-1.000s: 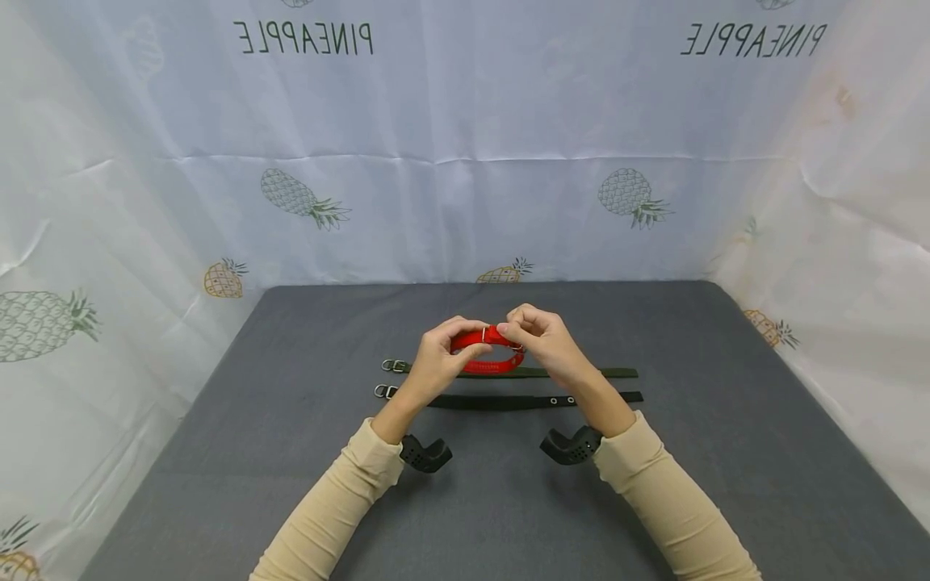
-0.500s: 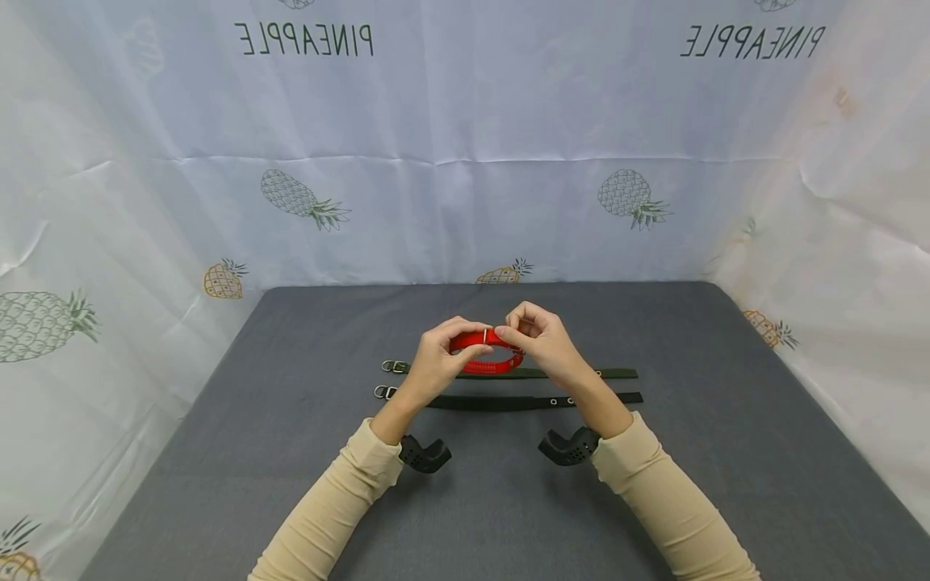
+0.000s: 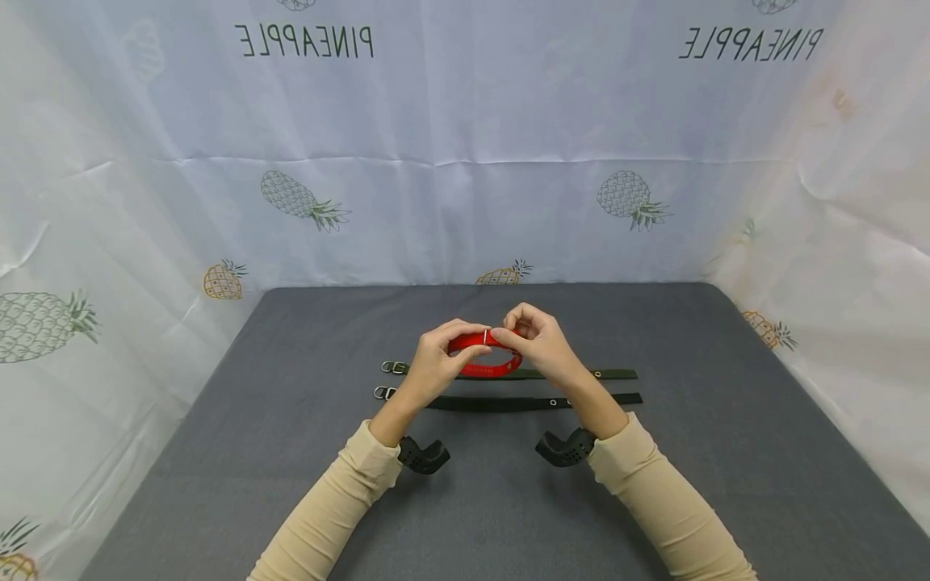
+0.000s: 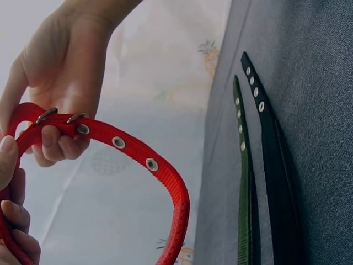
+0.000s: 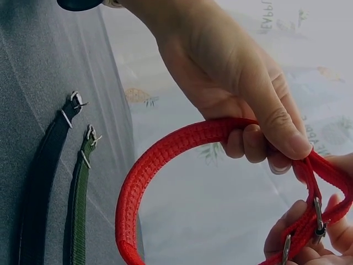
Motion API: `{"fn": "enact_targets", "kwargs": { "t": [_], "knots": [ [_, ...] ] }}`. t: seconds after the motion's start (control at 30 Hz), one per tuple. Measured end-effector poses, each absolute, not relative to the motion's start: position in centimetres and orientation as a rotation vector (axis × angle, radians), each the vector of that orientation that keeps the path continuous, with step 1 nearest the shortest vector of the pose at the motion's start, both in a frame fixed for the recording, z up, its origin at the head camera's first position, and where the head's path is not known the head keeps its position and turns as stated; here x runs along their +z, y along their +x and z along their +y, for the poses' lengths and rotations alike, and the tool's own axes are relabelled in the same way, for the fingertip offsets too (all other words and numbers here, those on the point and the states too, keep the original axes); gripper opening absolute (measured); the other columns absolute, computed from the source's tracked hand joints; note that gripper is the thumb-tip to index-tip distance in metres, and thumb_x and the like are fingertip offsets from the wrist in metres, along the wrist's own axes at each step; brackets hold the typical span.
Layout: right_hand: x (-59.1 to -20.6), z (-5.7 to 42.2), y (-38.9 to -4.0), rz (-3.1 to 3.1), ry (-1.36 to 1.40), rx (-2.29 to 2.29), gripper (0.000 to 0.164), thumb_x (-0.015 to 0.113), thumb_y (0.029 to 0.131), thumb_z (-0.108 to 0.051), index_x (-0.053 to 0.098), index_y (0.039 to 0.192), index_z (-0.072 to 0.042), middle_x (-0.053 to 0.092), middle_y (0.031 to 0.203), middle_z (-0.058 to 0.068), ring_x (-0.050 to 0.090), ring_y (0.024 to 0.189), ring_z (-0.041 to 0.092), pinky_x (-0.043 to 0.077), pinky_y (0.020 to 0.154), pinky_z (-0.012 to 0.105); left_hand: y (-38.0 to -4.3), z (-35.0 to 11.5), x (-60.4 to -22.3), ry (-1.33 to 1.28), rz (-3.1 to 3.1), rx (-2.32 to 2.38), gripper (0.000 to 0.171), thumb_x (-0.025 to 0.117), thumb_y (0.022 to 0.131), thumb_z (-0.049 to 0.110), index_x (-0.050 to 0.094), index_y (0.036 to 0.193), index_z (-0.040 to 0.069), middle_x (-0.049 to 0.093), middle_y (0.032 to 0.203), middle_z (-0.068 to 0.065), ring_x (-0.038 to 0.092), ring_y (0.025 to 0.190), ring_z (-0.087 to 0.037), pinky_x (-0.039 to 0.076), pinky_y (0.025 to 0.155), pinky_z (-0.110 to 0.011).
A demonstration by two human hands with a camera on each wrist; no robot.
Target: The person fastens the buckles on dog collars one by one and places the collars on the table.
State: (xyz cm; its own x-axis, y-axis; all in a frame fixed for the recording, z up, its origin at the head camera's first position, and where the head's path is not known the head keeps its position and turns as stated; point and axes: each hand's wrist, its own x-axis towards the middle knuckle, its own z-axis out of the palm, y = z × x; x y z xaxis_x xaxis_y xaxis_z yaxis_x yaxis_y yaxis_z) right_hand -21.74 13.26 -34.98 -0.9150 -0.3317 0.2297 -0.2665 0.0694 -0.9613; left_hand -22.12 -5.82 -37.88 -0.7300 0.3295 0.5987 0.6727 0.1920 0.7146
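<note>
A red collar (image 3: pixel 488 370) is held in a ring above the table, with metal eyelets showing in the left wrist view. My left hand (image 3: pixel 438 353) grips its left side between thumb and fingers. My right hand (image 3: pixel 539 343) pinches the strap close to the buckle (image 5: pixel 318 216). In the right wrist view the red strap passes through this buckle and bulges in a small loop beside it. A metal keeper ring (image 5: pixel 286 248) sits next to the buckle. Fingertips of the right hand press under the strap by the buckle in the left wrist view.
Behind the hands, a green collar (image 3: pixel 616 374) and a black collar (image 3: pixel 494 403) lie stretched out side by side on the grey table (image 3: pixel 465 516). Their buckles are at the left, their eyelets at the right. A white pineapple-print curtain (image 3: pixel 465 218) surrounds the table.
My right hand has shifted slightly left, its thumb sliding along the red strap toward the left hand. The left hand keeps its hold, and the other two collars lie as before.
</note>
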Motion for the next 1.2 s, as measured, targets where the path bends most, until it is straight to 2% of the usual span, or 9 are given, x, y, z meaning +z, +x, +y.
{"fn": "enact_targets", "kwargs": {
  "t": [0.13,0.33,0.4,0.53,0.67,0.77,0.97,1.0,1.2],
  "knots": [
    [-35.1,13.1,-21.7,2.271,-0.609,-2.009,0.014,0.06,0.094,-0.007,0.047,0.087,-0.007,0.051,0.082,-0.005,0.046,0.065,0.008,0.039,0.059,0.025,-22.1,-5.9,-37.9,-0.963,-2.166,-1.559,0.024,0.07,0.085,0.007,0.07,0.109,0.0,0.069,0.096,-0.016,0.065,0.08,-0.01,0.056,0.072,-0.019],
    [-35.3,13.0,-21.8,2.33,-0.558,-1.957,0.012,0.06,0.095,-0.012,0.051,0.091,-0.006,0.052,0.077,-0.006,0.042,0.06,0.008,0.035,0.053,0.023,-22.1,-5.9,-38.0,-0.993,-2.176,-1.598,0.024,0.067,0.088,0.005,0.068,0.111,-0.001,0.068,0.1,-0.018,0.066,0.082,-0.015,0.056,0.074,-0.018],
    [-35.3,13.1,-21.8,2.324,-0.544,-1.937,0.012,0.058,0.097,-0.016,0.054,0.094,-0.005,0.054,0.077,-0.005,0.046,0.063,0.009,0.039,0.057,0.023,-22.1,-6.0,-38.0,-0.984,-2.174,-1.611,0.024,0.067,0.088,0.004,0.067,0.111,-0.002,0.068,0.101,-0.019,0.065,0.08,-0.012,0.055,0.073,-0.017],
    [-35.4,13.7,-22.0,2.272,-0.531,-1.9,0.023,0.052,0.1,-0.024,0.059,0.104,-0.002,0.058,0.078,-0.001,0.053,0.071,0.015,0.046,0.069,0.029,-22.2,-6.2,-37.9,-0.963,-2.159,-1.635,0.026,0.066,0.087,-0.003,0.065,0.112,-0.003,0.068,0.099,-0.021,0.06,0.076,-0.003,0.052,0.068,-0.015],
    [-35.6,14.3,-22.2,2.208,-0.541,-1.901,0.035,0.047,0.102,-0.028,0.06,0.109,0.003,0.06,0.078,-0.004,0.055,0.075,0.017,0.048,0.08,0.033,-22.2,-6.3,-37.8,-0.953,-2.162,-1.65,0.026,0.066,0.087,0.0,0.064,0.114,-0.003,0.067,0.098,-0.022,0.057,0.075,0.003,0.053,0.068,-0.018],
    [-35.7,14.6,-22.2,2.165,-0.544,-1.915,0.036,0.046,0.102,-0.029,0.061,0.109,0.004,0.063,0.078,-0.006,0.057,0.076,0.015,0.048,0.084,0.034,-22.2,-6.3,-37.7,-0.949,-2.174,-1.66,0.027,0.065,0.088,0.0,0.063,0.114,-0.003,0.067,0.099,-0.022,0.057,0.076,0.003,0.056,0.069,-0.026],
    [-35.8,14.9,-22.3,2.108,-0.594,-1.891,0.038,0.044,0.103,-0.029,0.061,0.106,0.006,0.066,0.081,-0.006,0.056,0.074,0.013,0.048,0.079,0.03,-22.1,-6.2,-37.6,-0.944,-2.19,-1.677,0.027,0.065,0.089,0.004,0.063,0.115,-0.003,0.067,0.1,-0.022,0.058,0.077,0.003,0.054,0.071,-0.018],
    [-35.8,14.9,-22.3,2.102,-0.602,-1.886,0.037,0.044,0.103,-0.029,0.061,0.104,0.004,0.066,0.08,-0.007,0.055,0.073,0.013,0.048,0.078,0.029,-22.1,-6.3,-37.6,-0.942,-2.193,-1.679,0.027,0.065,0.089,0.006,0.063,0.115,-0.003,0.067,0.1,-0.022,0.058,0.076,0.003,0.053,0.071,-0.015],
    [-36.0,14.8,-22.3,2.089,-0.606,-1.895,0.026,0.049,0.101,-0.027,0.063,0.091,-0.007,0.062,0.076,-0.005,0.052,0.07,0.013,0.046,0.071,0.028,-21.9,-6.1,-37.6,-0.949,-2.207,-1.657,0.026,0.066,0.089,0.005,0.064,0.114,-0.002,0.067,0.098,-0.02,0.058,0.075,0.002,0.054,0.071,-0.017]
  ]
}}
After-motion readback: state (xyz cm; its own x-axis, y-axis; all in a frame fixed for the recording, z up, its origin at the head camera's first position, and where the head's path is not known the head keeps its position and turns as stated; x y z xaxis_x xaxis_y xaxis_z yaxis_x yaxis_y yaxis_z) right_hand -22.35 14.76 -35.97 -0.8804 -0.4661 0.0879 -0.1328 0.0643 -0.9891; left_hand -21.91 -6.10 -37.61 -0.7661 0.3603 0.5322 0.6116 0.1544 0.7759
